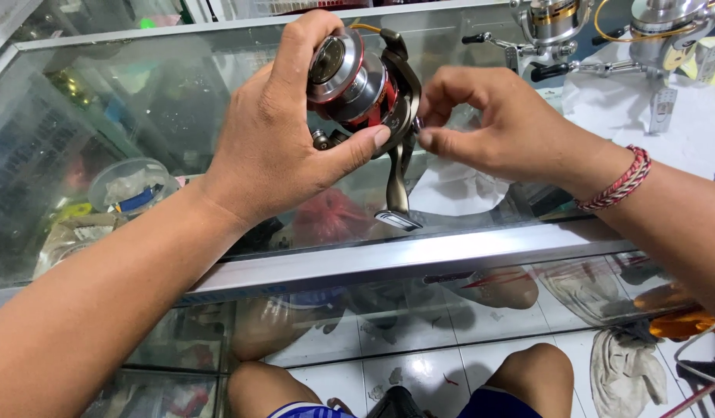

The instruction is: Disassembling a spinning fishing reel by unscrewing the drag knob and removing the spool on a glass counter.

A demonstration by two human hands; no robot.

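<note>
Left hand (276,135) fingers wrapped round spinning reel (365,89), held above glass desk (388,255) near front edge. Right hand (497,124) fingers pinched narrow at reel side, on small part, unclear. Risk: grip slips, reel strikes glass; tiny part falls.

Both forearms were bare, with no sleeves in view. The left hand (276,135) wore nothing: no ring, watch or band. The right hand (501,124) had a braided cord bracelet (624,179) of red and pale pink strands around the wrist. Dark blue shorts (489,404) with a lighter striped edge showed above bare knees.
</note>
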